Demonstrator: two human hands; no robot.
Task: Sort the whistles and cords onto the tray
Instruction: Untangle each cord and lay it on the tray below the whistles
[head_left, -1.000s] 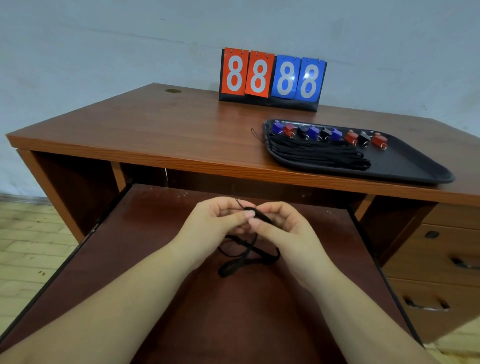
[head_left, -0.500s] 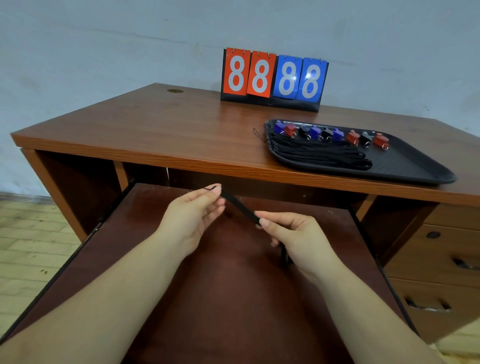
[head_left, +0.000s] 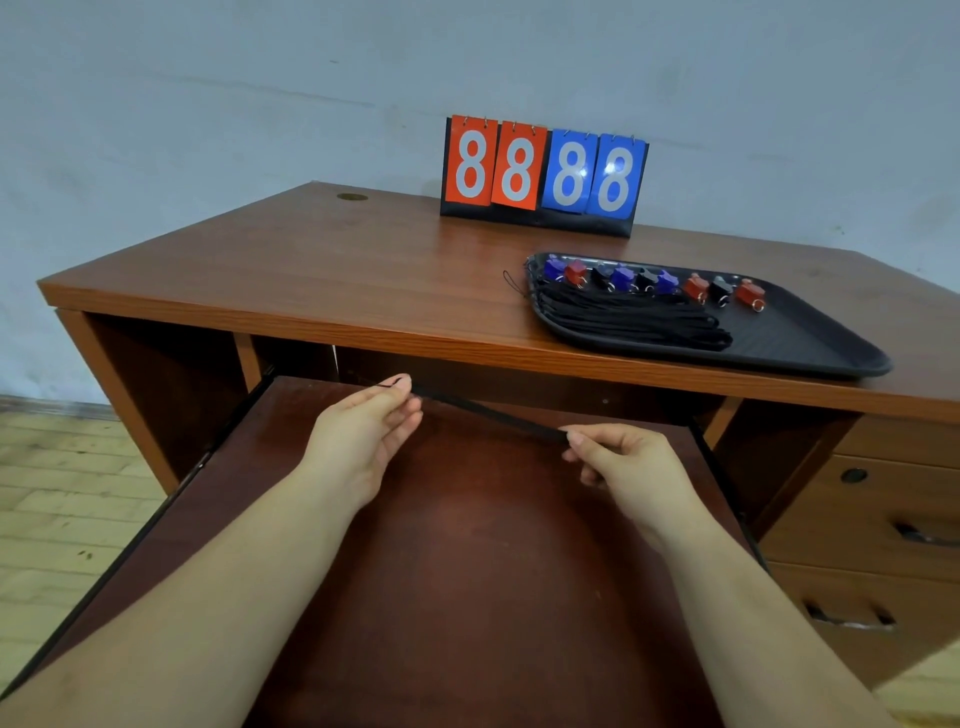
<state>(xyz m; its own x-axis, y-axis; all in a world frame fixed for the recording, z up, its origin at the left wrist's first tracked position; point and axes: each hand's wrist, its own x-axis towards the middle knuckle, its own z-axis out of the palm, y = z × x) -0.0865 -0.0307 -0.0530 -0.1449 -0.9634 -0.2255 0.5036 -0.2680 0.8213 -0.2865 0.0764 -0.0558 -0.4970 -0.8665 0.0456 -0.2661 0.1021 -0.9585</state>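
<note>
Now both hands hold one flat black cord (head_left: 488, 413) stretched taut between them above the dark reddish-brown pull-out shelf (head_left: 467, 545) of the wooden desk (head_left: 311, 280). The left hand (head_left: 363, 436) pinches the cord's thin looped end between thumb and forefinger, its other fingers loosely curled; the right hand (head_left: 623, 467) pinches the other end, lower and nearer the body. Beyond the right hand, up on the desk top, sits a black rectangular plastic tray (head_left: 810, 338) carrying a bundle of black cords (head_left: 634, 319) laid lengthwise, with a row of small blue, red and black whistles (head_left: 654, 283) along its far side. Farther back, beyond both hands, stands a flip scoreboard (head_left: 543, 174) with two red and two blue cards, all showing 8.
</note>
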